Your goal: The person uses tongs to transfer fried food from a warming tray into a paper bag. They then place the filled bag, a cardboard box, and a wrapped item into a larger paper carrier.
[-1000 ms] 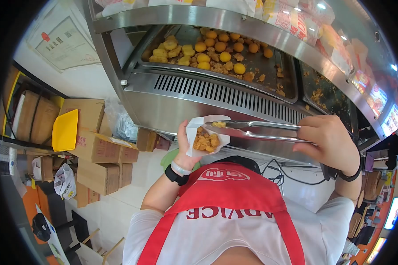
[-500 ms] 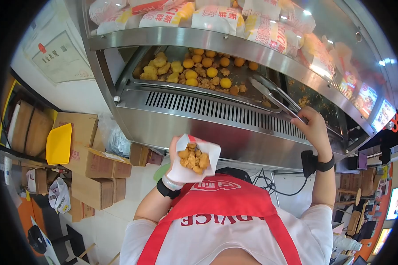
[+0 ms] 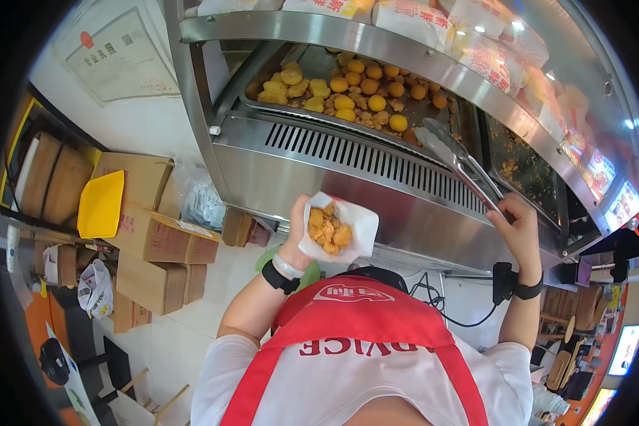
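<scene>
My left hand [image 3: 295, 231] is closed round a white paper bag [image 3: 363, 231], whose open mouth faces up. Several browned pieces of fried chicken [image 3: 329, 228] fill that mouth. Metal tongs [image 3: 468, 165] are gripped in my right hand [image 3: 516, 219], their tips over the right part of a metal tray [image 3: 263, 106] inside the warming cabinet. On the tray lie yellow-orange balls [image 3: 377, 104], pale yellow nuggets [image 3: 285, 79] and small fried chicken pieces [image 3: 376, 119]. Nothing can be made out between the tong tips.
A slotted steel ledge [image 3: 355, 157] runs along the cabinet front. Wrapped packets [image 3: 412, 23] sit on the shelf above a steel rail [image 3: 305, 27]. To the right is a second tray [image 3: 518, 163] with crumbs. Cardboard boxes [image 3: 145, 284] and a yellow tray [image 3: 101, 204] stand at left.
The camera view has shifted, so the cabinet appears further right and higher. The tong arms look closer together. Both hands keep hold of the bag and the tongs.
</scene>
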Demonstrator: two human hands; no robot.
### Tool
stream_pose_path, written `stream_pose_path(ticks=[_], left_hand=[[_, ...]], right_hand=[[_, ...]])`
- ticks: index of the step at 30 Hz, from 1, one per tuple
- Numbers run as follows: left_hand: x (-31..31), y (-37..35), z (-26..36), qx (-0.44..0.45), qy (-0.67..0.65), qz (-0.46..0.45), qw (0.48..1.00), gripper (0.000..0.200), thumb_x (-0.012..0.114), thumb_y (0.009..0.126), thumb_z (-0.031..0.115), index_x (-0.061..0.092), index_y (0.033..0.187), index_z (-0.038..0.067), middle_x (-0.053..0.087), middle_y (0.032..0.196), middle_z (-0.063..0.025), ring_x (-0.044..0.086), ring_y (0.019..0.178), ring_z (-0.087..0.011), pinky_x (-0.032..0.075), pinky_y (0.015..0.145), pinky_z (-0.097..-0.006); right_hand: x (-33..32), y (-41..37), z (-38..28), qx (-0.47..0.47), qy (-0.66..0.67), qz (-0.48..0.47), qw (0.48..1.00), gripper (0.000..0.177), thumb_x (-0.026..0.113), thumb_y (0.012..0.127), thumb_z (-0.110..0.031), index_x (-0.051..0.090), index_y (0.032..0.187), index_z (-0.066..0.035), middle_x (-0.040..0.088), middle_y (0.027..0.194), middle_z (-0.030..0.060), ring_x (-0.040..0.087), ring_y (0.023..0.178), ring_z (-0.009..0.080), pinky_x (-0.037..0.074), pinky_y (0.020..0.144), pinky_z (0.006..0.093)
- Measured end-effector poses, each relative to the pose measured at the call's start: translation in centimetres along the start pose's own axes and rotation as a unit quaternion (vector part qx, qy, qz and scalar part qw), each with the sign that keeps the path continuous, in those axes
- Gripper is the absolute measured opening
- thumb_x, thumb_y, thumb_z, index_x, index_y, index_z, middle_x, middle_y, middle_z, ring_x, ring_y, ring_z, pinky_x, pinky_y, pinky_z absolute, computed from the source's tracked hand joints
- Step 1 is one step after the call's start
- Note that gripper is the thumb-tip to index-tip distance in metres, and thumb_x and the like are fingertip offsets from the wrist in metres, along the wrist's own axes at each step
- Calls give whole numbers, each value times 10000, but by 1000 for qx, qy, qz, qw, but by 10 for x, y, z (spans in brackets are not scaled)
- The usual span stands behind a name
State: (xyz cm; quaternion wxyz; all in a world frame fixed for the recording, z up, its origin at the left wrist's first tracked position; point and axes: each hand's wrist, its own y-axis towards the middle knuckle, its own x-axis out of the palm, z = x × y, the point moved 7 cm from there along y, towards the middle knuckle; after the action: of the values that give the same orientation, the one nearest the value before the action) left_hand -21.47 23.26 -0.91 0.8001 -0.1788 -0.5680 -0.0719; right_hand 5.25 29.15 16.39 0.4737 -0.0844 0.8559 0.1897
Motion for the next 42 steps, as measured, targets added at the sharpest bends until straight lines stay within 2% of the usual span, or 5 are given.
stream_pose_path(ticks=[5,8,19,31,42], left_hand=[[13,-14,6,63,72,-112,989,210,511,786,306,458,859,117,499,896,-44,524,891,-200,441,749,-309],[-21,2,-6,-120,-76,-2,990,217,483,837,305,445,880,96,479,940,-60,506,922,-200,466,755,-312],[-35,16,-39,-53,-26,16,998,348,462,829,405,517,1027,125,564,940,-52,557,888,-215,459,769,-361],[-7,35,-87,-93,-114,-17,989,370,471,804,395,523,1068,141,577,1003,-46,564,901,-241,476,754,-393],[14,10,-84,12,-37,-82,996,606,653,711,444,450,1204,156,531,1162,-50,507,1057,-251,429,859,-443]], right_hand=[[8,-15,-13,29,10,-14,999,192,662,668,-82,502,668,25,454,646,56,431,602,145,336,557,247],[10,-25,-24,56,13,-13,998,190,664,665,-74,500,664,21,459,654,57,430,603,142,333,556,242],[-29,-64,-47,0,14,28,1000,182,692,630,-72,528,667,-1,529,731,53,448,600,112,331,519,221],[-221,-74,-21,-4,180,391,902,180,479,823,-98,572,943,-1,441,621,-52,370,522,13,298,487,158],[-338,31,-18,-12,75,367,927,261,585,785,-255,636,873,-15,538,707,-17,505,635,70,405,588,187]])
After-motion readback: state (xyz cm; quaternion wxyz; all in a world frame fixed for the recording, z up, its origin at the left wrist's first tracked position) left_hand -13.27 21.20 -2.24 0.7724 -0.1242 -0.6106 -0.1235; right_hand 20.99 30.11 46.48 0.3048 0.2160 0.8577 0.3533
